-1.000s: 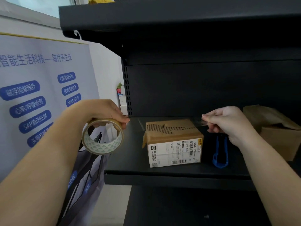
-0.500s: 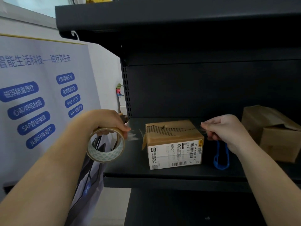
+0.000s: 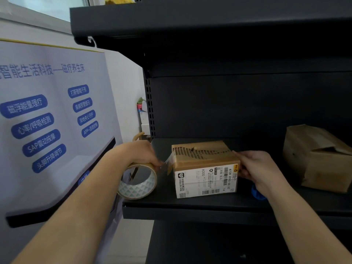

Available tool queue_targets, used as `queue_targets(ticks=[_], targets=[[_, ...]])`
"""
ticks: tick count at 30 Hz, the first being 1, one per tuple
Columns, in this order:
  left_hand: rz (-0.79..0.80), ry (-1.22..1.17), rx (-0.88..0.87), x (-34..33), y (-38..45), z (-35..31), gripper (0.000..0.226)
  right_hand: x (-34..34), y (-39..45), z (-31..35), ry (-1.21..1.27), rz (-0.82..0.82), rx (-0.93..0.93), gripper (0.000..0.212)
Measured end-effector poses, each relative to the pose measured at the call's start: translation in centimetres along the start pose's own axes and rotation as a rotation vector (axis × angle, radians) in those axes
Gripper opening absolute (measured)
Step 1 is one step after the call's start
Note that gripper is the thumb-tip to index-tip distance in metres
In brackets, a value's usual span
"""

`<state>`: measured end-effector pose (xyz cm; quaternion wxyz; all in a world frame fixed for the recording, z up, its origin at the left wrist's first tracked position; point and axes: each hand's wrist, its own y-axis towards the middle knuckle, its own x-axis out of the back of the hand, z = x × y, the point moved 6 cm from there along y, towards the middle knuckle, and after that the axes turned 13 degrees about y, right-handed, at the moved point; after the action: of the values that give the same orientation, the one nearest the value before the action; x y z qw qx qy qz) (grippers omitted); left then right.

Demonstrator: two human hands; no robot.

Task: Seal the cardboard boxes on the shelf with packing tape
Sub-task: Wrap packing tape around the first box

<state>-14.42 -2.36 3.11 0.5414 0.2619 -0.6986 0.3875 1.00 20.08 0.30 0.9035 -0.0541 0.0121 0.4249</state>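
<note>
A small cardboard box [image 3: 204,169] with a white shipping label stands on the dark shelf [image 3: 190,203]. My left hand [image 3: 141,153] grips a roll of clear packing tape [image 3: 138,181] just left of the box. A strip of tape runs from the roll across the box's top. My right hand [image 3: 255,165] presses the tape's end against the box's upper right edge. A second, larger cardboard box [image 3: 320,157] with a loose flap sits at the shelf's right.
A blue utility knife [image 3: 256,192] lies on the shelf behind my right wrist, mostly hidden. A poster with blue labels [image 3: 47,121] stands left of the shelf unit. Another shelf board [image 3: 209,25] hangs overhead.
Both hands have dropped lower. The stretched tape has come down onto the box's top, my right hand now at its right edge, the roll closer to its left side.
</note>
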Motion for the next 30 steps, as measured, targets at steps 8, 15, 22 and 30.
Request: queue_targets(ticks=[8,15,22,30], targets=[[-0.009,0.015,-0.022,-0.2,-0.5,-0.6,0.028,0.0,0.5,7.1,-0.858,-0.102,0.397,0.067],[-0.052,0.037,-0.021,-0.1,-0.4,-0.6,0.02,-9.0,-7.3,6.3,-1.067,0.566,0.831,0.059],[-0.065,0.021,0.01,0.0,-1.0,-0.2,0.031,-5.1,-3.4,2.2,-0.983,0.284,0.543,0.072],[-0.09,-0.024,0.013,0.1,-1.2,-0.1,0.025,-3.5,-2.5,-0.2,-0.225,0.24,0.203,0.025]])
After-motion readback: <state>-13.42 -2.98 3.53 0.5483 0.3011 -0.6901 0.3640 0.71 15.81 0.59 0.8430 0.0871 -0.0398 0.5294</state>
